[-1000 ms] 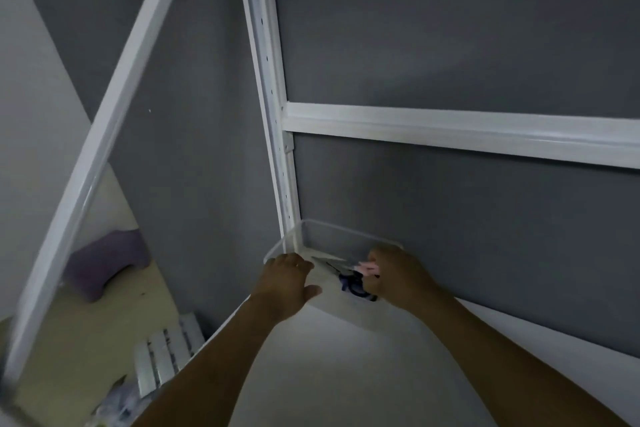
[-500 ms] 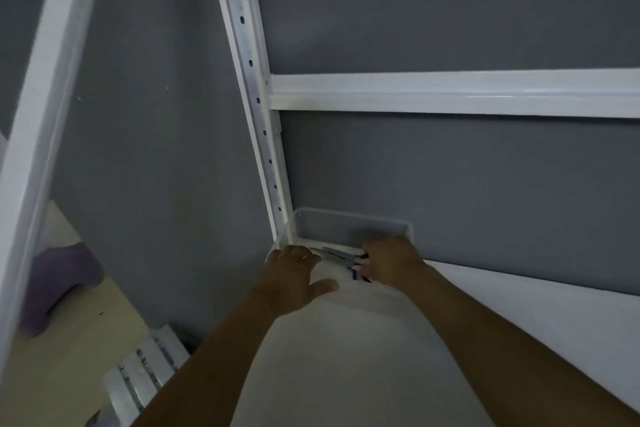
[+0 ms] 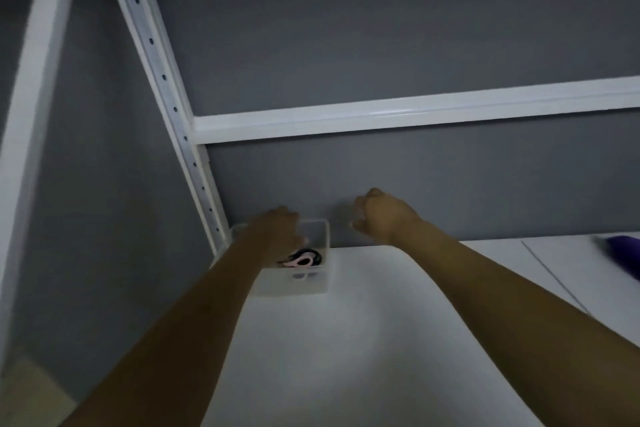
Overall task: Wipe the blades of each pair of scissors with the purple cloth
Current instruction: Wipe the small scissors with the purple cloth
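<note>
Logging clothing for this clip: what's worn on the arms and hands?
Nothing visible. The left arm and right arm are bare to the frame's edge: no sleeves or watch. The left hand and right hand are ungloved; blur hides any rings.

storage rm, white metal shelf rack point(image 3: 162, 76), grey wall point(image 3: 381, 28)
</note>
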